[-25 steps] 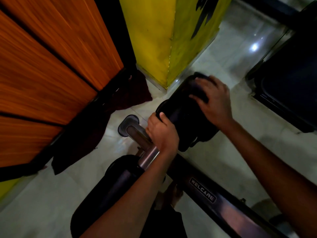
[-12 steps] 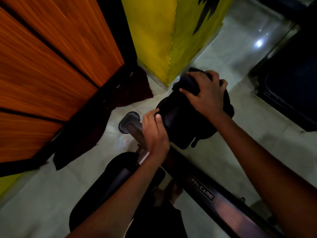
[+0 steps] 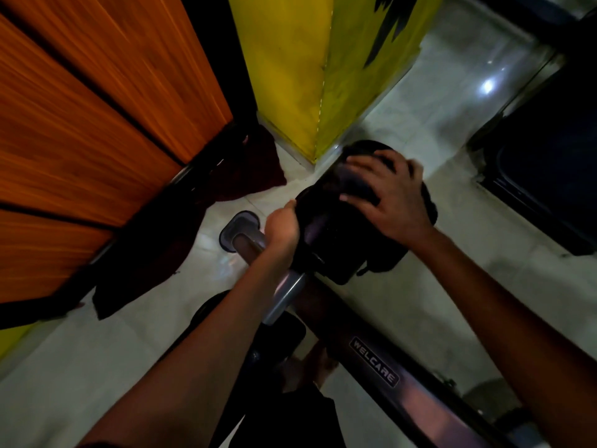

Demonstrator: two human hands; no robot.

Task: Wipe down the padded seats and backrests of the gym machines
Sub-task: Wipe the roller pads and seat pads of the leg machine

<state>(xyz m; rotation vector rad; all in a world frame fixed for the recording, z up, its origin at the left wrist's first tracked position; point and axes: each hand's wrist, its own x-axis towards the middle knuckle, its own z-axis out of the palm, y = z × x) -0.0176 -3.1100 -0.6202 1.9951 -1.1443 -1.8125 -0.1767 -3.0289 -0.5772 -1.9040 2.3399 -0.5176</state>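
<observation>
the right hand [image 3: 392, 198] lies with fingers spread over a dark cloth [image 3: 416, 240], pressing it onto the top of a black padded roller [image 3: 326, 231] that sits at the far end of the machine's steel bar [image 3: 286, 294], just in front of the yellow pillar [image 3: 310, 69]. the left hand [image 3: 281, 231] is curled against the roller's near end where it meets the bar. a welcare label [image 3: 374, 362] marks the dark frame beam [image 3: 420, 392] over the pale tiled floor [image 3: 436, 124], with orange wood panels [image 3: 97, 101] to the left.

pale glossy tiled floor [image 3: 403, 118] under a dark red cloth [image 3: 255, 166]
</observation>
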